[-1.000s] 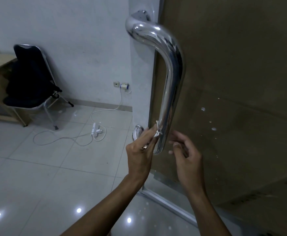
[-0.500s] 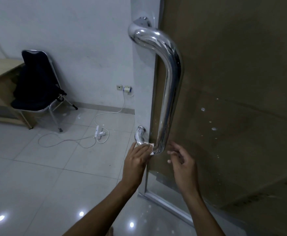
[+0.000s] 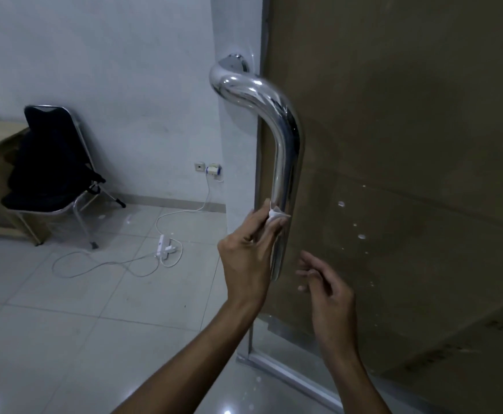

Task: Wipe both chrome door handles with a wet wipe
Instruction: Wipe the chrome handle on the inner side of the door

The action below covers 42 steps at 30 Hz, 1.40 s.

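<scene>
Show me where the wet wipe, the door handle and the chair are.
wet wipe (image 3: 276,215), head view, its white bunched middle.
door handle (image 3: 284,162), head view, its upright bar.
chair (image 3: 50,162), head view, its dark backrest.

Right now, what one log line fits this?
left hand: pinches wet wipe against chrome handle | right hand: free, below handle

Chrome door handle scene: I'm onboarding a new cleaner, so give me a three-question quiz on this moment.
1. True or false: the wet wipe touches the chrome handle.
2. Which hand holds the wipe: A) left hand, B) right hand, C) both?
3. Fill in: a black ____ stands by the wall.

Key: 1 true. 2 A. 3 chair.
</scene>
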Tool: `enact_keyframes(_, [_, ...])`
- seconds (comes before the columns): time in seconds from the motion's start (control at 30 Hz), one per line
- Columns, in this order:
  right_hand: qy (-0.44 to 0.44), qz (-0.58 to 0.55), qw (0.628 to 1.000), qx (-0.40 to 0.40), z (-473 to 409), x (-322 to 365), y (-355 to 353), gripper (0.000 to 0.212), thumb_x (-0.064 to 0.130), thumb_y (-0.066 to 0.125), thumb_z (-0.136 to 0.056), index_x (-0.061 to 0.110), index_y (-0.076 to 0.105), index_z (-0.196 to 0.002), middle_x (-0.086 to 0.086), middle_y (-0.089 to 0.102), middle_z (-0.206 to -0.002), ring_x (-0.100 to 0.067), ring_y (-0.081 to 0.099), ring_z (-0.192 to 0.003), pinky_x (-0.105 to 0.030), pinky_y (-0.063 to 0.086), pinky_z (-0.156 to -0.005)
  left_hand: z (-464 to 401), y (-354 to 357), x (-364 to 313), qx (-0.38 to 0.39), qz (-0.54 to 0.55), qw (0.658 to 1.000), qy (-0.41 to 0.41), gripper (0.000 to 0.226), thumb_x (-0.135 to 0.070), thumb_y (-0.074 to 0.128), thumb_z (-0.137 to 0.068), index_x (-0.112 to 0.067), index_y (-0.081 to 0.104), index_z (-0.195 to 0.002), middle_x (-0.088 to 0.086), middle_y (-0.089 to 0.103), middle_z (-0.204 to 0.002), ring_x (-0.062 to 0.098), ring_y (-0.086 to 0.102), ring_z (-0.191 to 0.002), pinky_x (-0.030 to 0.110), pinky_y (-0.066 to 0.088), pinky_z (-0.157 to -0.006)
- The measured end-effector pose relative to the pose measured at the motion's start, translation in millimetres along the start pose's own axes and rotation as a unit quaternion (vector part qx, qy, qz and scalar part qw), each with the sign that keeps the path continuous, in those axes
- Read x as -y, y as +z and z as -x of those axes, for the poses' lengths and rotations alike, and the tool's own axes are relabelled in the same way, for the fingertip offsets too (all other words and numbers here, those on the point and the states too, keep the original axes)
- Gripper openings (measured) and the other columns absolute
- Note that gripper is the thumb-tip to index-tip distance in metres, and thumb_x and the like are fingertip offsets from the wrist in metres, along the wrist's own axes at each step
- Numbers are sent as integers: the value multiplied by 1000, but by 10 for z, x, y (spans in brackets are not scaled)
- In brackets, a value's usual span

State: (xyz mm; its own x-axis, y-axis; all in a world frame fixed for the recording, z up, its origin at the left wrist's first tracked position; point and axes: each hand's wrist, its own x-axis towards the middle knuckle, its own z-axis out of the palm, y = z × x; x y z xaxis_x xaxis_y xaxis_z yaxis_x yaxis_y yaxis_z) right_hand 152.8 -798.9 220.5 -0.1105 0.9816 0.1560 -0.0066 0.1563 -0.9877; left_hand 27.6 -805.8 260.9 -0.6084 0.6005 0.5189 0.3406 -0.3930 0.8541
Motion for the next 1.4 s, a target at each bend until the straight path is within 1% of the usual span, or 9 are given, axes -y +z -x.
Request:
enact_keyframes(0.13, [-28, 2, 1000, 0, 13, 65, 20, 42, 4, 50, -98, 41, 70, -101, 15, 72, -101, -2, 68, -91, -15, 53, -68, 155, -66, 251, 33, -95, 995, 20, 37, -31, 67, -85, -25, 62, -121, -5, 73, -105, 2, 70, -89, 12, 53, -80])
enact_keyframes(0.23, [-19, 3, 1000, 7, 56, 35, 35, 43, 5, 50, -98, 42, 71, -100, 15, 73, -99, -4, 68, -91, -15, 54, -69, 449, -202, 608, 92, -183, 979, -9, 32, -19, 74, -81, -13, 71, -112, 2, 75, -95, -4, 64, -81, 7, 52, -73])
enact_keyframes(0.4, [0, 16, 1000, 17, 185, -30, 55, 48, 3, 52, -96, 45, 73, -92, 15, 74, -94, -4, 69, -88, -14, 52, -68, 484, -403, 758, 148, -209, 966, -25, 22, -10, 76, -81, -20, 75, -101, -7, 71, -84, -1, 63, -76, 2, 45, -69])
enact_keyframes(0.6, [-31, 31, 998, 53, 326, 55, 146, 26, 20, 63, -92, 42, 69, -102, 23, 71, -104, -2, 68, -100, -25, 57, -85, 365, -527, 398, 156, 7, 966, -208, 22, -36, 67, -87, -23, 78, -99, -8, 77, -93, 6, 71, -94, 13, 51, -78])
enact_keyframes(0.7, [-64, 36, 996, 55, 377, 157, 225, 25, 21, 65, -90, 43, 68, -102, 25, 68, -106, -2, 66, -103, -24, 55, -87, 363, -584, 229, 175, 67, 956, -224, 26, -38, 62, -89, -20, 77, -102, 0, 76, -99, 13, 69, -102, 19, 52, -85])
enact_keyframes(0.83, [-64, 21, 997, 22, 387, 197, 268, 23, 32, 62, -85, 43, 65, -105, 25, 66, -106, 0, 64, -104, -23, 56, -84, 341, -596, 127, 213, 120, 935, -256, 36, -36, 61, -93, -10, 71, -115, 11, 72, -113, 27, 64, -113, 47, 46, -103])
enact_keyframes(1.03, [-50, -32, 998, -5, 319, 243, 267, 23, 28, 69, -85, 34, 66, -107, 17, 66, -110, 0, 62, -106, -12, 51, -82, 257, -580, 72, 259, 222, 889, -304, 46, -36, 50, -93, -1, 64, -119, 19, 63, -128, 33, 56, -124, 52, 38, -110])
enact_keyframes(1.2, [-75, -14, 997, -29, 202, 270, 235, 13, 16, 68, -90, 28, 65, -95, 14, 70, -93, -4, 67, -89, -13, 51, -71, 222, -521, 25, 293, 158, 908, -255, 33, -38, 59, -93, -21, 64, -121, 7, 68, -120, 25, 63, -114, 33, 53, -95])
enact_keyframes(1.4, [-97, 12, 991, -89, -73, 294, 297, 17, 16, 66, -91, 31, 58, -94, 13, 67, -89, -2, 65, -83, -10, 49, -68, 35, -511, 89, 229, 39, 955, -185, 24, -37, 58, -90, -22, 67, -107, -10, 71, -101, 10, 69, -96, 19, 55, -75])
